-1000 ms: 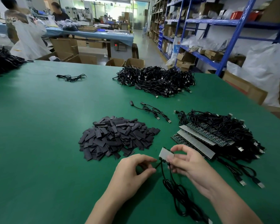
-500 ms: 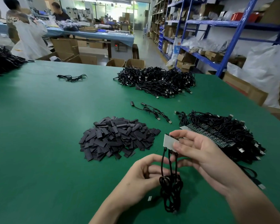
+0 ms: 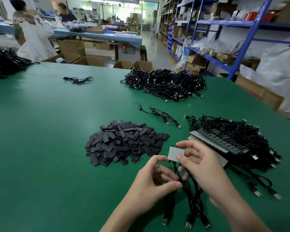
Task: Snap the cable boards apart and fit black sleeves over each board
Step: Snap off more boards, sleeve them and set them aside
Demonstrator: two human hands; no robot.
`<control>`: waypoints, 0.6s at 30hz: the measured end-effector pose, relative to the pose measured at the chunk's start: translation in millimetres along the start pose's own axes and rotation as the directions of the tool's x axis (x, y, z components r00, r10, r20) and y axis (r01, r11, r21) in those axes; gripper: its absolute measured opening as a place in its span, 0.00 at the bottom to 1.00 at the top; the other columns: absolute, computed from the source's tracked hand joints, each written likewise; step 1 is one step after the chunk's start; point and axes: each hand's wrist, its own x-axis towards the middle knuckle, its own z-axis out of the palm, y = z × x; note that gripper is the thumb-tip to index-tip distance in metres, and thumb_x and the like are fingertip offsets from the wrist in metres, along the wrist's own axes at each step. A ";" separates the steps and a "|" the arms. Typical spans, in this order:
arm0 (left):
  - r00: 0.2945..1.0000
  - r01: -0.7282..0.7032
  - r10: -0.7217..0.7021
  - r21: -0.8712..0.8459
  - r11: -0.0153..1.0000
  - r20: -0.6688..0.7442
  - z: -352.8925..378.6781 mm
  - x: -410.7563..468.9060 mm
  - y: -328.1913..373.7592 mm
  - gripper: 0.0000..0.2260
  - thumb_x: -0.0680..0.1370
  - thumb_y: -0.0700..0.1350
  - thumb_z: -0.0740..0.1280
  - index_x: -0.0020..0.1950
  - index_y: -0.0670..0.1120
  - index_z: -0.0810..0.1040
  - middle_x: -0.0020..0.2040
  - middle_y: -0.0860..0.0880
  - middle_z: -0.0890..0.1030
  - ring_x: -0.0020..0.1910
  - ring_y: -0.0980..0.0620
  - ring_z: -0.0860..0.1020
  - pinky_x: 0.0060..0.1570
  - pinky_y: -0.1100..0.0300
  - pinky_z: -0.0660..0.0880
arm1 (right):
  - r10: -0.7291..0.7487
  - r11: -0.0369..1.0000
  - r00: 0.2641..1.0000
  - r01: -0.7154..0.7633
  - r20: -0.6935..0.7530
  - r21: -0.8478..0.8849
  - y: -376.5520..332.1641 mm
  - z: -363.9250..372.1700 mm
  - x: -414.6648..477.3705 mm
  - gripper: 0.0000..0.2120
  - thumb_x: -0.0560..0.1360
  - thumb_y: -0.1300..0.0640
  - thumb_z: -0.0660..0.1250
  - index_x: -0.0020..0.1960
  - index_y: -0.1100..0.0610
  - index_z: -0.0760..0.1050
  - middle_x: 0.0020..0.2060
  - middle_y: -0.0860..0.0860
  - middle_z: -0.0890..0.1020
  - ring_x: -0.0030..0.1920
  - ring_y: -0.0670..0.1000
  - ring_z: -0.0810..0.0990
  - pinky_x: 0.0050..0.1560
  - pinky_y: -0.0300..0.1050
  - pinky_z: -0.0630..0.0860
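Note:
A small grey piece of joined cable boards (image 3: 175,153) is pinched between the thumb and fingers of my right hand (image 3: 201,166), lifted above the table. Its black cables (image 3: 191,195) hang down, ending in USB plugs near the bottom edge. My left hand (image 3: 151,183) touches the board's lower left corner with the index finger, and its thumb presses on the cables. A heap of flat black sleeves (image 3: 124,141) lies just left of the hands. Strips of unsnapped boards (image 3: 218,141) with tangled cables lie to the right.
The green table (image 3: 40,148) also carries a large cable heap (image 3: 166,84) at the back, two loose cables (image 3: 159,114) in the middle, another cable (image 3: 78,79) far left and a black pile (image 3: 3,62) at the left edge. Boxes, blue shelving and two people stand beyond.
My right hand lifted the board piece off the table and keeps it raised. My left hand came up from under the dangling cables to the board's corner. The cables hang lower and untangled.

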 end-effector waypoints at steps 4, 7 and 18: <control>0.998 -0.010 0.010 -0.008 1.000 -0.063 3.0 2.4 -2.1 0.20 0.75 0.42 0.77 0.62 0.51 0.74 0.46 0.46 0.86 0.42 0.52 0.81 0.49 0.60 0.77 | 0.024 0.992 0.997 -0.016 -0.070 0.122 7.1 4.1 -1.5 0.12 0.79 0.66 0.70 0.56 0.52 0.80 0.39 0.57 0.83 0.35 0.49 0.83 0.33 0.40 0.80; 0.998 -0.015 0.011 -0.057 0.998 -0.065 2.1 2.9 -0.4 0.18 0.76 0.42 0.76 0.62 0.50 0.75 0.47 0.47 0.85 0.46 0.52 0.81 0.51 0.60 0.77 | 0.002 0.993 0.996 0.009 -0.094 0.120 6.6 6.6 -2.7 0.11 0.78 0.66 0.71 0.56 0.52 0.80 0.39 0.55 0.85 0.36 0.49 0.85 0.35 0.38 0.80; 0.993 0.117 -0.114 -0.346 0.931 0.029 -9.9 0.7 11.6 0.15 0.76 0.59 0.71 0.58 0.52 0.83 0.35 0.50 0.78 0.31 0.55 0.72 0.35 0.65 0.70 | 0.075 0.993 0.996 -0.069 -0.054 0.100 2.8 -7.8 2.2 0.14 0.78 0.63 0.72 0.61 0.50 0.81 0.36 0.48 0.84 0.37 0.49 0.85 0.32 0.38 0.78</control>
